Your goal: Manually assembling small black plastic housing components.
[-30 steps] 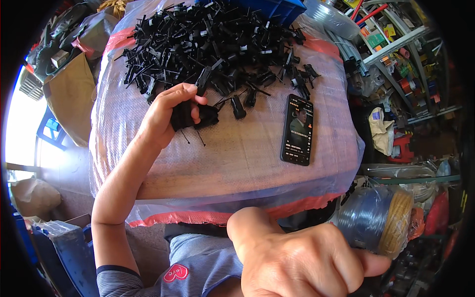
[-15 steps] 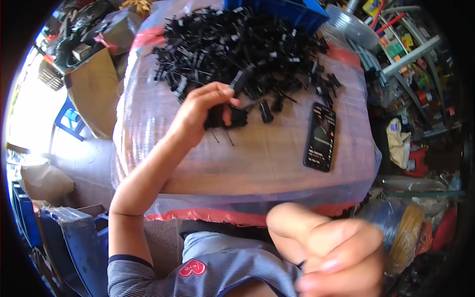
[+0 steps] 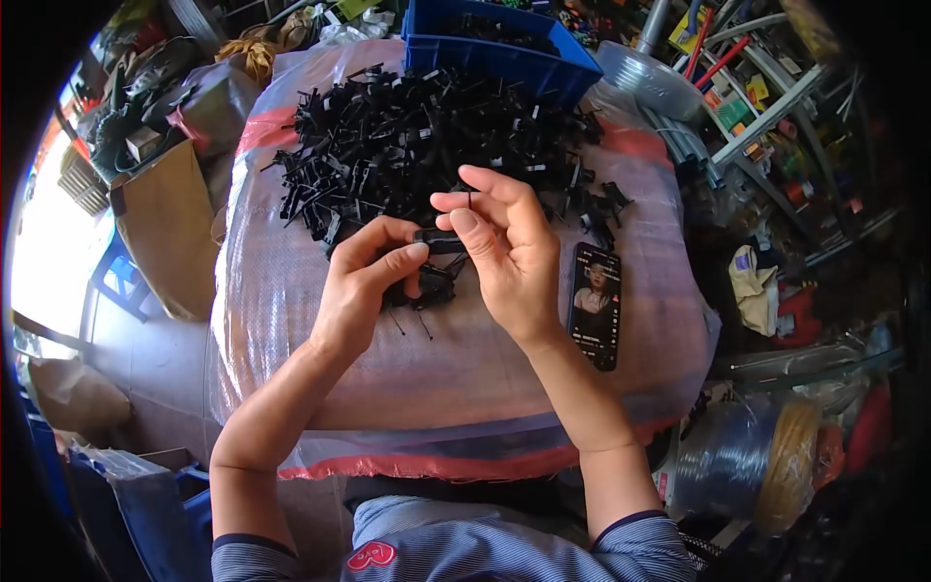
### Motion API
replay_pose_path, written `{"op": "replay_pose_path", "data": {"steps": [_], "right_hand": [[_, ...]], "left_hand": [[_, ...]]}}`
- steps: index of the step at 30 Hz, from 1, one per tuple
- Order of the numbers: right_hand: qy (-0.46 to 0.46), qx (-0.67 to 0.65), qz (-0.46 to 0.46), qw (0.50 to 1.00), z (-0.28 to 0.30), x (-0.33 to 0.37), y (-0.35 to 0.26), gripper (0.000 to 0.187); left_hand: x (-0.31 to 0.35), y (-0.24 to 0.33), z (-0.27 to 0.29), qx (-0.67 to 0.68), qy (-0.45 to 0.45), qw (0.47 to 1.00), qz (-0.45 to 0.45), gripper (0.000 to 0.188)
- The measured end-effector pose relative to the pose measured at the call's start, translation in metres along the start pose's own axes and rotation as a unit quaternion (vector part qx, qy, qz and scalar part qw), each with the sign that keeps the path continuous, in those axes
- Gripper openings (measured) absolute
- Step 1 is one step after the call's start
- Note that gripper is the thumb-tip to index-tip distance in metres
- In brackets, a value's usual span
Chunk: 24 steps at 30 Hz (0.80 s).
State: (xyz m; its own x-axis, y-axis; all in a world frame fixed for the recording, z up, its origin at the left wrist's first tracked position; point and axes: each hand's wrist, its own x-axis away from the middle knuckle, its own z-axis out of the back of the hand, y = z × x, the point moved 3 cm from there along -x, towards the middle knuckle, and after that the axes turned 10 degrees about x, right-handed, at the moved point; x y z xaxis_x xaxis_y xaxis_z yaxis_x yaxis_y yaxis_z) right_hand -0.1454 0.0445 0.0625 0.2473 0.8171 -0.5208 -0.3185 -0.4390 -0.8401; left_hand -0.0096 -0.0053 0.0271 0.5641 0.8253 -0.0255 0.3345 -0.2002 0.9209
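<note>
We've got a heap of parts [image 3: 388, 145] beyond the fingers [image 3: 497, 184], bin [image 3: 485, 73] behind it; phone [image 3: 595, 308] right of fingers, nearer us; sheet [image 3: 465, 378] underneath.

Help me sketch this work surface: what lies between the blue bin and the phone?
The right-hand edge of the pile of black parts lies between the blue bin and the phone, seen in the head view.

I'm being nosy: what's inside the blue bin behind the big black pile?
Black pieces lie inside the blue bin. They and its near side cover the bottom, so I can't see what's underneath.
</note>
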Motion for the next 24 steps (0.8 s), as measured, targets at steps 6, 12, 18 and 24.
{"op": "replay_pose_path", "data": {"steps": [6, 12, 18, 24], "right_hand": [[-0.014, -0.043, -0.024, 0.999, -0.001, 0.009, 0.022, 0.015], [-0.129, -0.094, -0.057, 0.986, 0.001, 0.010, 0.034, 0.012], [-0.133, -0.237, -0.222, 0.937, -0.001, 0.016, 0.039, 0.013], [-0.166, -0.235, -0.197, 0.937, -0.002, 0.019, 0.042, 0.016]], "left_hand": [[-0.003, -0.009, 0.004, 0.006, 0.051, 0.998, -0.043, 0.017], [0.004, 0.000, -0.001, -0.155, 0.027, 0.968, -0.195, 0.015], [0.015, 0.012, -0.012, -0.307, 0.005, 0.880, -0.363, 0.016], [0.013, 0.019, -0.011, -0.248, 0.031, 0.922, -0.295, 0.014]]}}
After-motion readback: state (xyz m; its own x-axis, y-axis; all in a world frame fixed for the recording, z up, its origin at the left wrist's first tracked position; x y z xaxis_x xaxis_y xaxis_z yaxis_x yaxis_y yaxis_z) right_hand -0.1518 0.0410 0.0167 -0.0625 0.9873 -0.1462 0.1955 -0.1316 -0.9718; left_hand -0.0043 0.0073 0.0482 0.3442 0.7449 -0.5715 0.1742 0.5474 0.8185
